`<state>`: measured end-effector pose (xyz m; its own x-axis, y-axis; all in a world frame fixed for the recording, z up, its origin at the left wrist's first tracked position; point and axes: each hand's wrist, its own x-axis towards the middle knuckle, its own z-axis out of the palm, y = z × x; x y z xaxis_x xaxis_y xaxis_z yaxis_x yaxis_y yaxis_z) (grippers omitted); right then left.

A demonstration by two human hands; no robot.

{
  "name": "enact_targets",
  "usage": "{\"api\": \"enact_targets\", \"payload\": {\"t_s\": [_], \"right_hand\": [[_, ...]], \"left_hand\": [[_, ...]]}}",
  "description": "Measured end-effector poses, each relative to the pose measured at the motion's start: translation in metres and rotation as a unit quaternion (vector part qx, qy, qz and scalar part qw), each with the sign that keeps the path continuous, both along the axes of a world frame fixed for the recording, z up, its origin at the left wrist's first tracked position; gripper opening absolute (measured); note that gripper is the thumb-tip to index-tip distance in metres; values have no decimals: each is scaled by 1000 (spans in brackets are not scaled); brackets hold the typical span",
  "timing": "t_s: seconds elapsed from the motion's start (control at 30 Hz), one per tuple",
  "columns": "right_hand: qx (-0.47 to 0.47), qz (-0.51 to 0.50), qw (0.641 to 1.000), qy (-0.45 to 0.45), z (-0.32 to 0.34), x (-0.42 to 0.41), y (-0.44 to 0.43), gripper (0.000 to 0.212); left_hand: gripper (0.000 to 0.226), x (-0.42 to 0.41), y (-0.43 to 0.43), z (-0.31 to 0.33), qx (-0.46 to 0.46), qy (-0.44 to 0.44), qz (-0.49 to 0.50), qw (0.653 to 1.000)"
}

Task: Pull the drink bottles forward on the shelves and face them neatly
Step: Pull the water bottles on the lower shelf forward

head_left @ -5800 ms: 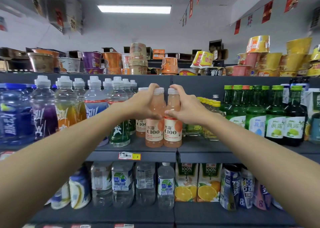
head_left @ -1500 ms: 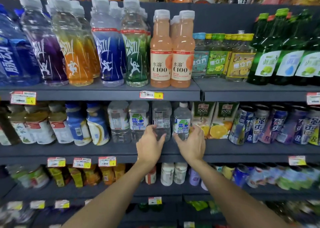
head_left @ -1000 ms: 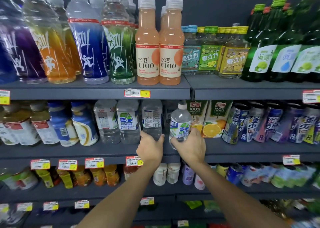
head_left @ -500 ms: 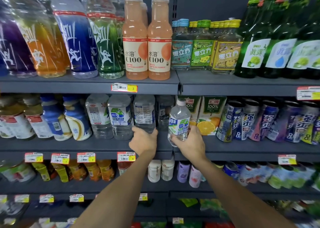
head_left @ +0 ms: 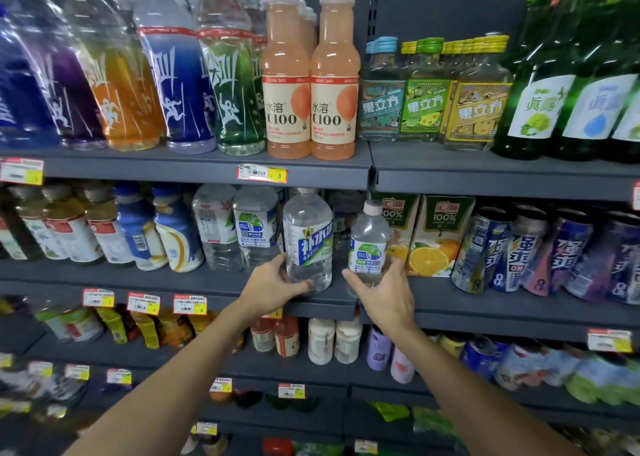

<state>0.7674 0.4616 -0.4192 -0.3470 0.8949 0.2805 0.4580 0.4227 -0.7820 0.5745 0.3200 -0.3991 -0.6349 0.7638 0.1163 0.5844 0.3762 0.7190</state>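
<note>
On the middle shelf [head_left: 207, 284], my left hand [head_left: 273, 287] grips the base of a large clear bottle [head_left: 307, 237] with a blue and green label, standing at the shelf's front edge. My right hand [head_left: 382, 287] holds a smaller clear bottle [head_left: 369, 242] with a white cap just to its right, near the front edge. Two more clear bottles [head_left: 254, 227] stand further back to the left. On the shelf above, two orange C100 bottles [head_left: 310, 85] stand side by side at the front.
Coloured sports drinks [head_left: 180, 81] fill the upper shelf's left, green glass bottles [head_left: 554, 85] its right. Orange juice cartons [head_left: 436, 237] and dark cans [head_left: 519, 248] stand right of my right hand. Blue and white bottles [head_left: 173, 234] sit at left. Lower shelves hold small bottles and cans.
My left hand has drawn the large clear bottle forward to the shelf edge, its label now facing out. My right hand keeps hold of the small bottle. The view has shifted lower and closer.
</note>
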Motion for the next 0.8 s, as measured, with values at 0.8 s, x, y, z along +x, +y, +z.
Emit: {"api": "enact_targets", "payload": {"t_s": [0.8], "right_hand": [[35,-36,998,-48,-3,-8,-19,71]], "left_hand": [[82,34,9,-23,137,14,89,987]]}}
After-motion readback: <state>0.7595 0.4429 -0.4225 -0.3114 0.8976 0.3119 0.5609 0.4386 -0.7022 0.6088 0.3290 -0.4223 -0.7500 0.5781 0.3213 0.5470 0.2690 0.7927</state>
